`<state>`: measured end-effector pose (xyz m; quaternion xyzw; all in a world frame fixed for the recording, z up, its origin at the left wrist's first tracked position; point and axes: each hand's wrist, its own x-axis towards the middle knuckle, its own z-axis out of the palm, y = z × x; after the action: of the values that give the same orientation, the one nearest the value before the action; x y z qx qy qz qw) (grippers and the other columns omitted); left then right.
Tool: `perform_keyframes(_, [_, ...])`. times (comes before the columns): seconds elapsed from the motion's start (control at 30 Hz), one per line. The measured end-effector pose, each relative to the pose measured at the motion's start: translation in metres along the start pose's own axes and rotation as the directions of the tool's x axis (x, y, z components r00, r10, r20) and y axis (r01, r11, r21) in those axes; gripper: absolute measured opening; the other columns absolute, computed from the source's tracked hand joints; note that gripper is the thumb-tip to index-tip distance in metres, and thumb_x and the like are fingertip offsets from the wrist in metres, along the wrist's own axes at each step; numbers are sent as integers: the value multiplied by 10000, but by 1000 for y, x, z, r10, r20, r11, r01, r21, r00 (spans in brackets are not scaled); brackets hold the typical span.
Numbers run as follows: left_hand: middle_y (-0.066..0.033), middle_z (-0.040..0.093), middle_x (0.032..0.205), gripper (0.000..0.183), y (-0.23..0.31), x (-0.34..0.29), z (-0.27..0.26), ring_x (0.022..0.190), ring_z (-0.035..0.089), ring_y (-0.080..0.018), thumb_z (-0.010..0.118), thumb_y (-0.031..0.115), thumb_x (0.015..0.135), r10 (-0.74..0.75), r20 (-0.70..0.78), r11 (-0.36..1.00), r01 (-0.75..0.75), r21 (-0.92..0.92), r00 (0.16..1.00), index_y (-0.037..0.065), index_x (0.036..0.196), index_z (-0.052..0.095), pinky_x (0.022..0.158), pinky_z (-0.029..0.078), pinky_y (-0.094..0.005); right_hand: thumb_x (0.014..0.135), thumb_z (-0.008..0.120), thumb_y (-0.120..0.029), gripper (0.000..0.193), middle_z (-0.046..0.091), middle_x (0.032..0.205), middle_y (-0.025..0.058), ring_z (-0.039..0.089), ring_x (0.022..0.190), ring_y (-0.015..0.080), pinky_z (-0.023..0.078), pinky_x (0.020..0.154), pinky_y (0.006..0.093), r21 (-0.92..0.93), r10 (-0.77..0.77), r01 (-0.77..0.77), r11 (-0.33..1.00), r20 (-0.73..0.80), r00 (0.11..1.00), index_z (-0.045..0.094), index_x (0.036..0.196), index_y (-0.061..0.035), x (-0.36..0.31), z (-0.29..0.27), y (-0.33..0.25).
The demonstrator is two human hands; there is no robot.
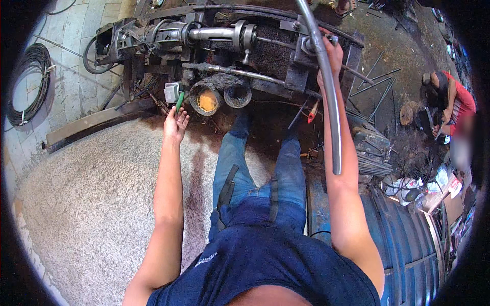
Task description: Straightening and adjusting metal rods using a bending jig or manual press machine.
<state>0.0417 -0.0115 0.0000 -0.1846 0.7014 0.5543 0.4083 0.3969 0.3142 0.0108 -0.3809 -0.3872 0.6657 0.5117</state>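
Note:
My left hand (177, 124) is closed at its fingertips on a slim green handle (180, 101), which points up toward a small pale box (173, 92) on the machine. My right hand (334, 56) reaches to the machine's right end, fingers curled by a dark metal fitting; what they grip is partly hidden. Across that hand and forearm, nearer to me, runs a long grey metal tube (331, 109). The greasy machine (219, 33) carries a shiny shaft and clamp collar. Below it hang two round cups, one (207, 101) with yellowish stuff inside.
A coiled black cable (29, 84) lies on the tiles at left. At right, a person in red (454, 102) crouches by metal rods (380, 97). A red-handled tool (313, 112) hangs below the machine. Blue ribbed sheet metal (403, 250) and scrap lie at lower right.

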Motion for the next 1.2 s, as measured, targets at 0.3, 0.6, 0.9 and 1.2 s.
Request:
perform_keyframes(0.3, [-15,614,892,188,2,1,-3,825,594,-153,558,266,927,-14,58,998,17,-53,998,97,1010,559,756,511,-331,879,545,-254,381,625,904,60,591,749,98,465,688,213,123,-6,6,992,-2,1000,572,1139,24,10,-1,24])
perform_keyframes(0.6, [-28,638,872,174,3,-3,2,805,613,-150,570,237,926,-6,97,995,16,-101,995,71,974,594,737,524,-319,899,437,-225,422,599,1139,183,586,1002,187,448,890,306,-87,-152,155,984,42,987,510,1188,73,9,-10,23])
perform_keyframes(0.9, [-25,635,868,187,-3,-5,-4,802,609,-148,581,245,919,-16,133,991,33,-126,991,65,966,592,754,513,-313,834,506,-222,416,599,1018,122,573,806,111,455,711,228,-4,-65,64,998,-19,998,553,1110,86,12,-10,26])
perform_keyframes(1.2, [-30,637,828,186,3,3,-2,784,619,-154,585,244,913,-30,116,989,47,-140,993,58,909,597,737,519,-325,850,521,-187,349,624,912,77,560,767,119,459,717,242,-16,-75,76,997,48,996,571,1104,47,15,22,12])
